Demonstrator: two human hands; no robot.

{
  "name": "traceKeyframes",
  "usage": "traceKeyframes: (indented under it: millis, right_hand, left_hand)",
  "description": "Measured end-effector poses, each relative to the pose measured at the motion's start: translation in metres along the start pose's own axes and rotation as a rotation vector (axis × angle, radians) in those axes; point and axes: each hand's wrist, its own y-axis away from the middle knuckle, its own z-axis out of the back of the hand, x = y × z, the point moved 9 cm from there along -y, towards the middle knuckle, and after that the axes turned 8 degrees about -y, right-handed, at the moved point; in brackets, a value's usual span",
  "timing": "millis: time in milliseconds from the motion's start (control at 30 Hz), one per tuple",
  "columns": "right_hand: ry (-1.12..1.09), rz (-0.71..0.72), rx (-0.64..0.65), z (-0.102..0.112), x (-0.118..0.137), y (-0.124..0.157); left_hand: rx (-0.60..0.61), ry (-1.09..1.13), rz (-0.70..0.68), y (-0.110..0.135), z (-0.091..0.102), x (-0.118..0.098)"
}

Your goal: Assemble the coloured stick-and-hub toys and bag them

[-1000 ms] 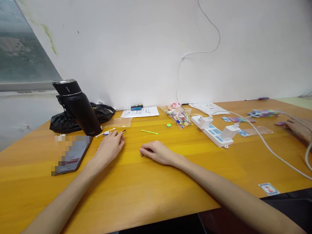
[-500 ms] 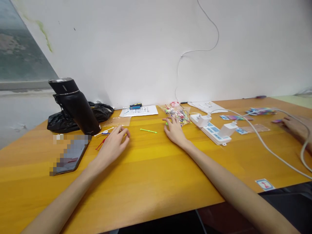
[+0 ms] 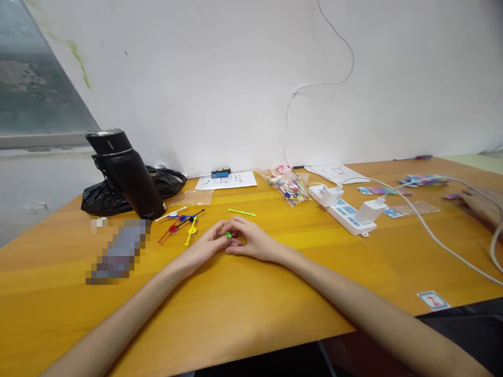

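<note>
My left hand [image 3: 206, 245] and my right hand [image 3: 253, 240] meet above the middle of the table. A small round green plastic piece [image 3: 228, 235] is held between their closed fingertips; its underside is hidden by the fingers. Just beyond them lies a thin light-green plastic arrow [image 3: 242, 212]. Left of my hands are several assembled arrow spinners with round bases, among them a yellow spinner [image 3: 191, 231], a red spinner [image 3: 172, 229] and a white arrow [image 3: 176, 212]. Farther back is a clear bag [image 3: 288, 186] of coloured spinner parts.
A black bottle [image 3: 128, 175] stands before a black plastic bag [image 3: 98, 199]; a blurred-out phone [image 3: 121, 251] lies nearer. At right are a white power strip [image 3: 346, 212] with chargers and cables, and another person's hand [image 3: 481, 204]. A screwdriver [image 3: 220, 172] rests on paper [image 3: 236, 180].
My right hand has come left and nearer from the parts bag, and my left hand has moved right from the spinners. They now meet at the green piece. The light-green arrow stays on the table.
</note>
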Motion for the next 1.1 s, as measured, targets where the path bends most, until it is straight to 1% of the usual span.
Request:
traceKeyframes:
  millis: [33, 100, 167, 200, 233, 267, 367, 467, 567, 700, 767, 867, 933, 1033, 1100]
  right_hand:
    - [-0.017, -0.015, -0.009, 0.003, -0.003, 0.0]
    - [0.023, -0.053, -0.113, 0.023, -0.011, 0.002]
    - [0.179, -0.095, -0.259, 0.049, -0.02, 0.007]
    - [0.283, -0.117, -0.307, 0.06, -0.025, 0.01]
    - [0.386, -0.141, -0.324, 0.067, -0.031, 0.013]
    - [0.478, -0.163, -0.314, 0.07, -0.037, 0.015]
    - [0.631, -0.208, -0.226, 0.068, -0.053, 0.018]
    - [0.68, -0.227, -0.22, 0.066, -0.056, 0.018]
    - [0.675, -0.204, -0.241, 0.064, -0.05, 0.016]
    - [0.628, -0.115, -0.174, 0.053, -0.04, 0.012]
    - [0.632, -0.132, -0.163, 0.051, -0.041, 0.011]
    - [0.631, -0.177, -0.199, 0.053, -0.043, 0.012]
    - [0.623, -0.161, -0.197, 0.052, -0.042, 0.011]
    - [0.622, -0.128, -0.159, 0.048, -0.04, 0.01]
    - [0.617, -0.132, -0.148, 0.047, -0.04, 0.01]
  left_hand:
    - [0.001, 0.011, 0.005, 0.0, 0.001, 0.001]
    - [0.025, 0.076, 0.015, -0.001, 0.0, 0.004]
    - [0.05, 0.13, 0.025, -0.001, -0.001, 0.008]
    - [0.055, 0.139, 0.028, -0.001, -0.001, 0.009]
    - [0.055, 0.139, 0.028, -0.001, -0.001, 0.009]
    - [0.05, 0.137, 0.028, -0.001, -0.001, 0.009]
    - [0.046, 0.131, 0.039, -0.001, -0.001, 0.01]
    - [0.049, 0.127, 0.045, -0.001, 0.0, 0.011]
    - [0.05, 0.124, 0.041, -0.001, 0.0, 0.012]
    - [0.044, 0.115, 0.044, 0.0, 0.0, 0.01]
    - [0.045, 0.11, 0.048, 0.001, 0.0, 0.009]
    - [0.048, 0.105, 0.044, 0.001, -0.001, 0.008]
    - [0.053, 0.099, 0.041, 0.001, -0.002, 0.007]
    - [0.052, 0.095, 0.041, 0.002, -0.002, 0.005]
    - [0.048, 0.094, 0.043, 0.003, -0.002, 0.005]
